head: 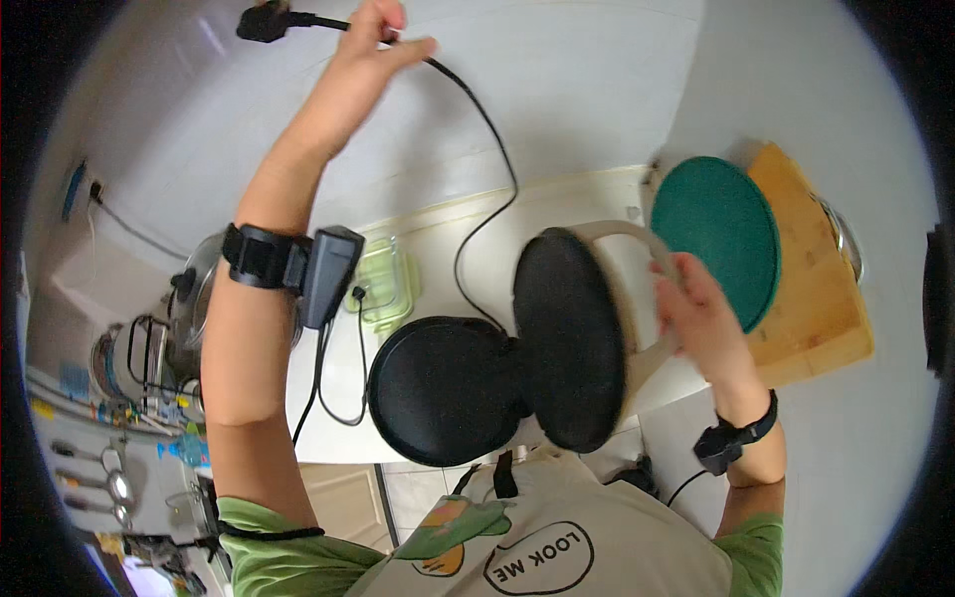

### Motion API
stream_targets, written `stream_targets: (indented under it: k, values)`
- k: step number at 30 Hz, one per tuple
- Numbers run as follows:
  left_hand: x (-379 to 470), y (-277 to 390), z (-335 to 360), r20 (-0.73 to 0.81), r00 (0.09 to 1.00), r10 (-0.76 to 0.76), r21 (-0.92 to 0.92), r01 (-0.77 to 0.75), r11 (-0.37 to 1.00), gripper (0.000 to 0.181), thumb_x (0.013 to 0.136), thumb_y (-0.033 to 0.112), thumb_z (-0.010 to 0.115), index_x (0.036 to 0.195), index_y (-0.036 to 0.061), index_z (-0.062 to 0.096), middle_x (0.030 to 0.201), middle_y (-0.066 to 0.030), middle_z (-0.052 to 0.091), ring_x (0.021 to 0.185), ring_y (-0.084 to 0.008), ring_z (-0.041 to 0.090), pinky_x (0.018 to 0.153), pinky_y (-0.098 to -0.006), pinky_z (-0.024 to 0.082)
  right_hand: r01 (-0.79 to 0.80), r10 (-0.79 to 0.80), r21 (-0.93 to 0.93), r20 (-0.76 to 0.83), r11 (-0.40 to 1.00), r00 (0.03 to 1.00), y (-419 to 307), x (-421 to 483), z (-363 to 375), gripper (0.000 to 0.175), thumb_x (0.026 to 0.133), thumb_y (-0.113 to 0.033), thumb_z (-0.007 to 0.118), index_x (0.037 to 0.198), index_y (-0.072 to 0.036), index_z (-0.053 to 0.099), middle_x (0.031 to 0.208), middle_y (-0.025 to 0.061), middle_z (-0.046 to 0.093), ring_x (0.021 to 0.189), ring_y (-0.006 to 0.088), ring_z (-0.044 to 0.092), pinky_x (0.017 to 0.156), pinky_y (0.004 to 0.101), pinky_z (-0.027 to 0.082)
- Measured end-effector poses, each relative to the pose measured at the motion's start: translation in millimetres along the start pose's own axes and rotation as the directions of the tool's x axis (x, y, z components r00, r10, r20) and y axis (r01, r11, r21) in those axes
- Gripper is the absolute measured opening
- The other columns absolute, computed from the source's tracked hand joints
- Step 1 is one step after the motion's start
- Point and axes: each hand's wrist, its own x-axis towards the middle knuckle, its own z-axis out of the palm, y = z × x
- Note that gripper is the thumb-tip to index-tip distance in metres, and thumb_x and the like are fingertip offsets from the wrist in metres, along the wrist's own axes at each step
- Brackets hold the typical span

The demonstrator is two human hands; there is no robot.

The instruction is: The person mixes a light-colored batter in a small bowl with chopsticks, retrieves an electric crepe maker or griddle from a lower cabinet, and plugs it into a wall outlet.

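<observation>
An electric baking pan with two round black plates lies hinged apart at the counter's front edge. Its lower plate (448,388) rests flat, while the lid's black plate (568,339) stands tilted up on the right. My right hand (697,313), slightly blurred, is closed around the beige lid handle (645,235). Raised high before the wall, my left hand (377,37) pinches the black power cord (485,112) near its plug (262,21). The cord curves down to the pan's hinge. Whether the plug touches anything at the picture's top edge I cannot tell.
Right of the pan, a green round tray or lid (720,231) leans against a wooden cutting board (809,298). Green-rimmed food containers (384,283) sit behind the lower plate on the white counter (336,418). A dish rack (149,358) and hanging utensils (112,485) are at left.
</observation>
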Motion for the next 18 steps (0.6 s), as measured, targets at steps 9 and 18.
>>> stream_targets:
  k: [9,18]
  values:
    - [-128.5,-19.3,-4.7,0.114,0.986,0.118,0.651,-0.164,0.741,0.029,0.069,0.005,0.058,0.094,0.0071,0.043,0.092,-0.0107,0.042,0.088,-0.0251,0.041,0.083,-0.0338,0.034,-0.095,0.094,-0.010,-0.024,0.995,0.995,1.0,-7.7,-21.3,0.017,0.088,-0.018,0.041,0.100,-0.007,0.046,0.056,-0.0047,0.043,0.041,0.0024,0.037,0.035,0.0161,0.027]
    - [-251.7,-123.1,41.2,0.459,0.778,-0.429,0.592,0.092,0.801,0.048,0.073,0.005,0.048,0.119,0.0125,0.042,0.095,-0.0111,0.044,0.088,-0.0308,0.049,0.079,-0.0387,0.041,0.013,-0.019,-0.070,-0.091,0.997,0.996,-2.5,-8.7,-5.1,0.018,0.087,-0.014,0.038,0.102,-0.007,0.046,0.049,-0.0041,0.038,0.039,0.0016,0.029,0.034,0.0168,0.019]
